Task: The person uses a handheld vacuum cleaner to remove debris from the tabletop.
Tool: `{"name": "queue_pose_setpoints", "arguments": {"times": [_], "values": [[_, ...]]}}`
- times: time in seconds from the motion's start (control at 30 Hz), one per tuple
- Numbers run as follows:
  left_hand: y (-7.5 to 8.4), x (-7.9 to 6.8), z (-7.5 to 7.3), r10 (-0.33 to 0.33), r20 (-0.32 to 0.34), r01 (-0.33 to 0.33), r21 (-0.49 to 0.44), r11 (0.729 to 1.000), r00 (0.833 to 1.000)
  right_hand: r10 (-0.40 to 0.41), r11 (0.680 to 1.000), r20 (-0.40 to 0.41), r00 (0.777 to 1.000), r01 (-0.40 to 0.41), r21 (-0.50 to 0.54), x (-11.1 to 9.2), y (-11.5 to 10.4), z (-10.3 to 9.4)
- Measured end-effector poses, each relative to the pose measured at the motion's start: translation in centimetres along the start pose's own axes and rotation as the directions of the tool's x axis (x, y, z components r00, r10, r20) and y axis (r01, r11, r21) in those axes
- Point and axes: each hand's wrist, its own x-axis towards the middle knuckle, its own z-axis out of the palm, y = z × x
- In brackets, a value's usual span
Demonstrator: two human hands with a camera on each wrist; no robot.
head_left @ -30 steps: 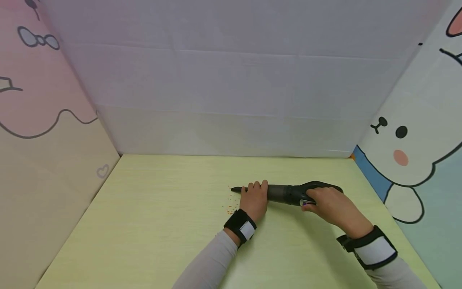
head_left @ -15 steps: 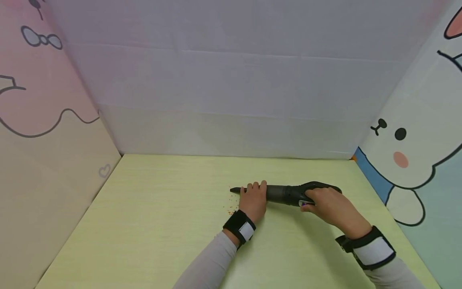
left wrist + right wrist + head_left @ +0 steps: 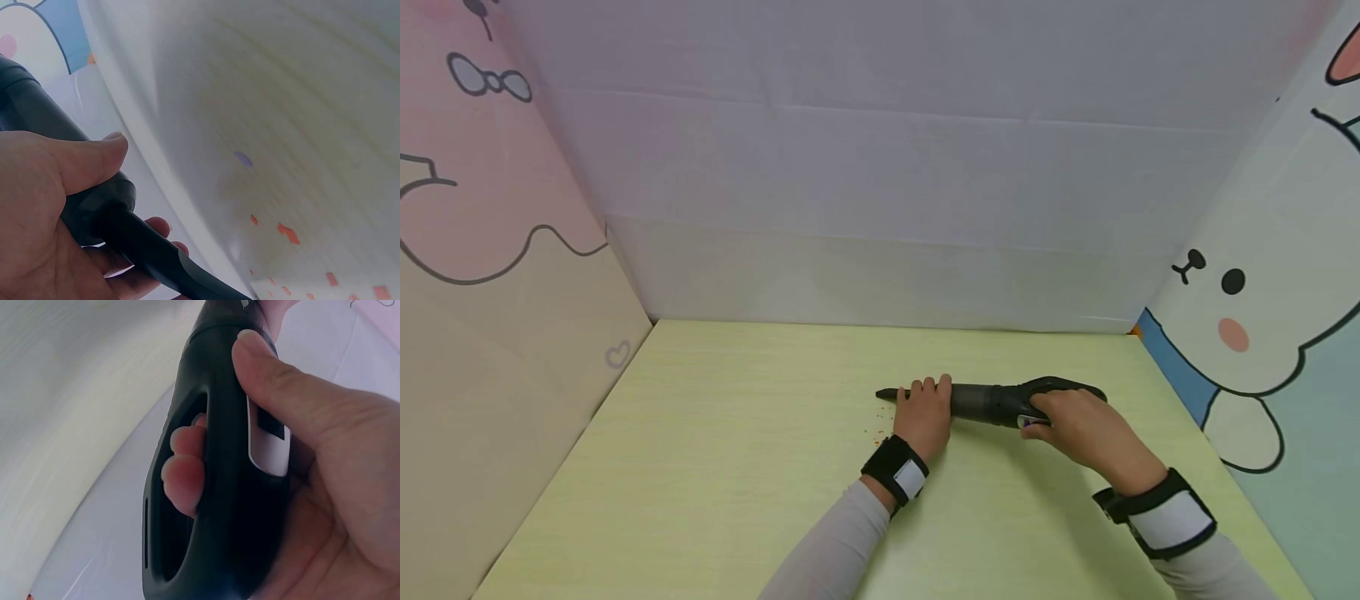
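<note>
A black handheld vacuum cleaner (image 3: 976,403) lies lengthwise over the table, its narrow crevice nozzle (image 3: 886,393) pointing left. My right hand (image 3: 1086,429) grips its loop handle; in the right wrist view the fingers (image 3: 184,481) come through the opening and the thumb lies along the body. Near the nozzle end, my left hand (image 3: 925,417) holds the front of the barrel, with the thumb (image 3: 94,159) on one side and fingers curling round the other. Small orange-red scraps (image 3: 289,234) and a purple one (image 3: 244,159) lie on the table by the nozzle tip.
The pale yellow wood-grain table (image 3: 700,467) is bounded at the back by a white sheet wall (image 3: 865,167). Cartoon-printed panels stand at the left (image 3: 512,350) and right (image 3: 1262,350). Both wrists wear black straps.
The vacuum cleaner and both hands have shifted slightly left. Fewer orange scraps show beside the nozzle than a second ago.
</note>
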Motion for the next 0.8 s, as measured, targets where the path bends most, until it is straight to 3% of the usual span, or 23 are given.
{"name": "queue_pose_setpoints", "arguments": {"times": [0.5,0.8], "values": [[1.1,0.1,-1.3,0.010,0.054,-0.009,-0.021,1.000,0.998,0.017,1.000,0.014,1.000,-0.017,-0.005,-0.7,0.7,-0.3],[1.8,0.5,-0.7,0.021,0.060,-0.019,-0.033,0.999,0.998,0.036,0.999,0.017,0.999,-0.036,-0.003,-1.2,1.0,-0.5]]}}
